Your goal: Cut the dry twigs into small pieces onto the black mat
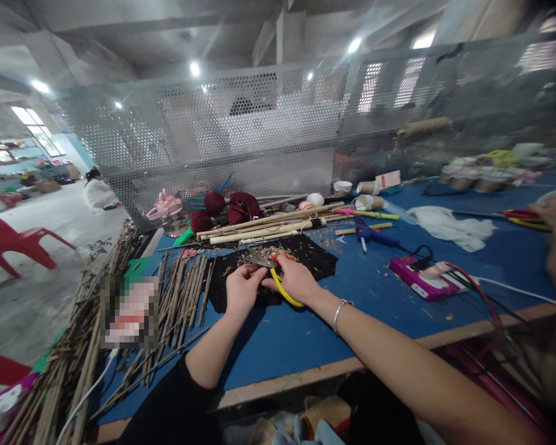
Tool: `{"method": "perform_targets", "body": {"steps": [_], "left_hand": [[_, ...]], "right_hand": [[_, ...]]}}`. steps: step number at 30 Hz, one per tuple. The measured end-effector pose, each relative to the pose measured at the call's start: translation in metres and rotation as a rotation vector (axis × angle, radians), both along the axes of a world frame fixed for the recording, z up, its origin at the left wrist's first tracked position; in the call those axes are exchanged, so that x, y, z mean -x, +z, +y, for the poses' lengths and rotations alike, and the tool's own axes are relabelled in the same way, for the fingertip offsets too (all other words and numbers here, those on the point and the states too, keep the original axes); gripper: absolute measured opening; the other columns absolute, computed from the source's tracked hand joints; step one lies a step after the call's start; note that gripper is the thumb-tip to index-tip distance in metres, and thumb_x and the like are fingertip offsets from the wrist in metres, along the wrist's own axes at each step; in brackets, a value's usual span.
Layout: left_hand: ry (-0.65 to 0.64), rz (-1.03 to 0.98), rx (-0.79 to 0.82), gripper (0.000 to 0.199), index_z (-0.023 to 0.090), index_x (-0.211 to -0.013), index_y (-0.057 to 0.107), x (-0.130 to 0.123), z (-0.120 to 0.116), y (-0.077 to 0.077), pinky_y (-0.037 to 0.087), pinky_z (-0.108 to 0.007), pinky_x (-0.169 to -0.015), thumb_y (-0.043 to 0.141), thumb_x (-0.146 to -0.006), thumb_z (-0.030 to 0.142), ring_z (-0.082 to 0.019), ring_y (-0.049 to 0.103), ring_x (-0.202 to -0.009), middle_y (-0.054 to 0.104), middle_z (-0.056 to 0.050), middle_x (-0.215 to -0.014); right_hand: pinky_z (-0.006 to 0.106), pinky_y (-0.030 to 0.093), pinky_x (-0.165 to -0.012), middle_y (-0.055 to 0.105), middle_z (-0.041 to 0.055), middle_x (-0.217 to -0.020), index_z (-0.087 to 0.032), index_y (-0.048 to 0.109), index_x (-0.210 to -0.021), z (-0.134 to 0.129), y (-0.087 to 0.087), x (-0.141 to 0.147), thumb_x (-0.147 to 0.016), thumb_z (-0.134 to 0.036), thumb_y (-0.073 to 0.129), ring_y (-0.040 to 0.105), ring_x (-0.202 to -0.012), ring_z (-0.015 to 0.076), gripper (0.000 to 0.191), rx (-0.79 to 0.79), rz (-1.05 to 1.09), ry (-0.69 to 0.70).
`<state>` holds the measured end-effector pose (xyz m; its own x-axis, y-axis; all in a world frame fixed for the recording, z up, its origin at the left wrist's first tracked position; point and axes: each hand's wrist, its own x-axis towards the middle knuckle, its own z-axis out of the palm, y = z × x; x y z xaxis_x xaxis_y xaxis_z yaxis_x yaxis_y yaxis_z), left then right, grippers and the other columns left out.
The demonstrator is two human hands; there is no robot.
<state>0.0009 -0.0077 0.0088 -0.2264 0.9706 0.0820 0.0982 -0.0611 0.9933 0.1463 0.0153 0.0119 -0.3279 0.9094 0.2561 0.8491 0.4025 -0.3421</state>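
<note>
Right hand [299, 281] curled closed, I grip yellow-handled scissors [275, 276] over a black sheet [322, 264] strewn with cuttings [295, 248]; my left hand [242, 287] is pinched shut beside them, any hold hidden; beyond stand a white cup [343, 189], contents unseen, and a clear jar [170, 228] topped with something pink [165, 205].

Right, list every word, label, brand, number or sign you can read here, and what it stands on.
No text can be read in this view.
Pinkish card at the back: any print is too small and blurred.
Purple power strip: markings too small to read.
Pixelated patch on the left: unreadable.
Scissors: no lettering can be made out.
</note>
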Motion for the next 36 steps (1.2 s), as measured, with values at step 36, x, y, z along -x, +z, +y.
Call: {"method": "perform_targets", "body": {"steps": [36], "left_hand": [[-0.078, 0.059, -0.051, 0.028, 0.014, -0.075, 0.069, 0.0022, 0.0021, -0.0083, 0.035, -0.019, -0.043, 0.058, -0.069, 0.04, -0.009, 0.045, -0.045, 0.062, -0.001, -0.06]], "right_hand": [[0.024, 0.032, -0.057, 0.061, 0.0034, -0.078, -0.02, 0.048, -0.09, 0.0038, -0.0033, -0.0034, -0.07, -0.057, 0.055, 0.058, -0.07, 0.0178, 0.043, 0.007, 0.039, -0.021]]}}
